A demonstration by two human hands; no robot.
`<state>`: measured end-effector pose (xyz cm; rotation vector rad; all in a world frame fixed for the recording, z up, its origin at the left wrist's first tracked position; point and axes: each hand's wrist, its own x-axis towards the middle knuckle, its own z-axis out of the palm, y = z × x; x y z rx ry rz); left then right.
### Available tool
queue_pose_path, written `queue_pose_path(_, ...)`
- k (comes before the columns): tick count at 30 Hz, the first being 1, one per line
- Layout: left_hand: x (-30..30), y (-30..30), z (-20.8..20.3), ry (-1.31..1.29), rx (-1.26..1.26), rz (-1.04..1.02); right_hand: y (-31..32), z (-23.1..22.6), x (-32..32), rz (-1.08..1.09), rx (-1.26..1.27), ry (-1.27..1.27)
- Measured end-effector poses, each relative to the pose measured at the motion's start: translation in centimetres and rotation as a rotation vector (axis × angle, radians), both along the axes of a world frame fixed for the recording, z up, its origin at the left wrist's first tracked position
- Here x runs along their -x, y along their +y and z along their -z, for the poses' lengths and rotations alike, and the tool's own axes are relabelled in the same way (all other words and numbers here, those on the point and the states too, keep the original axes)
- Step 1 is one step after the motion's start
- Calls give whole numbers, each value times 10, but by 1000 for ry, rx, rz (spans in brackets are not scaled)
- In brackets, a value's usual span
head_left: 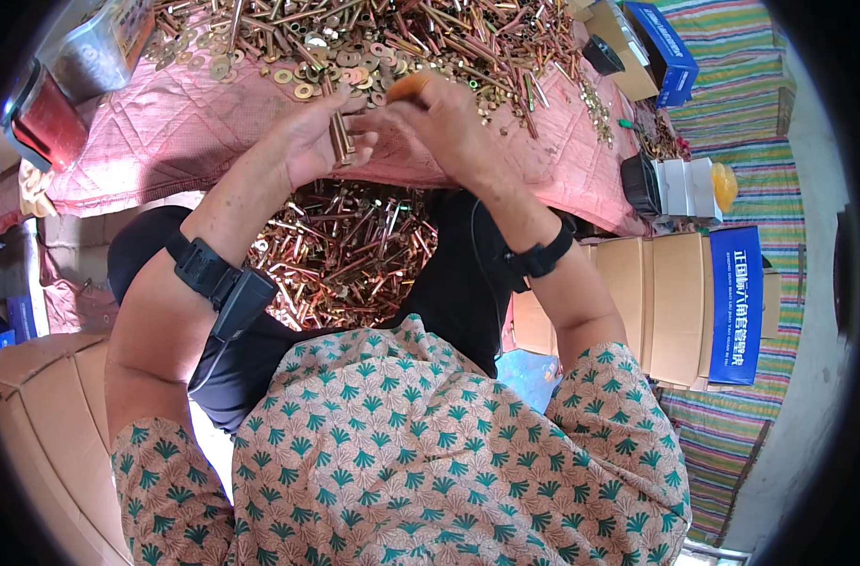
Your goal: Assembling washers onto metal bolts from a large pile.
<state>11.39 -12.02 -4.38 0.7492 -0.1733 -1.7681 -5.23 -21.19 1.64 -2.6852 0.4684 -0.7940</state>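
Note:
Over the near edge of the pink quilted cloth (203, 123), my left hand (309, 143) is turned palm up, its fingers closed around a brass-coloured bolt (339, 139). The bolt stands across the fingers, with its thicker end toward me. Just to the right, my right hand (449, 121) is curled with its fingertips pressed together close to the left fingers. Something orange (408, 89) covers or sits at one of its fingers. Whatever the right fingers pinch is hidden. Flat washers (302, 91) lie scattered on the cloth beyond both hands.
A big heap of bolts (430, 28) covers the far cloth. More bolts (345, 255) fill the space between my legs. At left stand a red container (48, 118) and a clear bin (95, 57). Cardboard boxes (628, 292) are at right, another carton (52, 415) at lower left.

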Motion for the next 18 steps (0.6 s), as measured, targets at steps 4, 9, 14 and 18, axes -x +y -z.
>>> queue_pose_path(4,2,4,4,-204,19,-84,24,-11,-9,119,-277,97)
queue_pose_path(9,-4,3,-5,-338,33,-134,-48,29,-9,185,33,157)
queue_pose_path(14,-4,7,-14,-445,31,-81,-49,46,-23,286,198,233)
queue_pose_path(18,-1,9,-15,-551,148,44,-52,37,-21,280,164,261)
